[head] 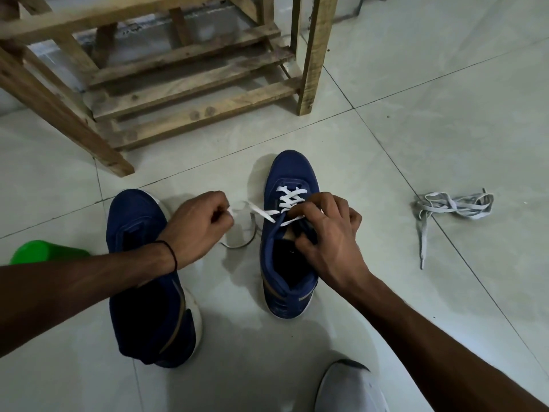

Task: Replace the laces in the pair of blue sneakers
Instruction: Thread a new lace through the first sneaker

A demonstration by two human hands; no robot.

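Blue sneaker (292, 173): stands on the tiled floor (416, 114) in the middle of the head view, toe pointing away, with a white sole edge showing at the heel.
White lace (289, 196): crossed through the front eyelets of that sneaker. One end runs out to the left, and a loop of it lies on the floor between the two shoes.
Left hand (199, 224): closed in a pinch on the free end of the white lace, just left of the blue sneaker. A dark band circles the wrist.
Right hand (329, 233): fingers curled over the upper lace rows, thumb tucked at the tongue, gripping the blue sneaker's upper.
Other sneaker (136, 212): also blue, just to the left, toe away, with the left forearm crossing over it.
Grey laces (454, 205): a loose tangle on the floor, well apart to the right.
Wooden frame (190, 84): stands beyond the shoes, upper left.
Green object (44, 252): at the left edge, partly behind the forearm; cannot tell what it is.
Pale shoe (347, 388): at the bottom edge.
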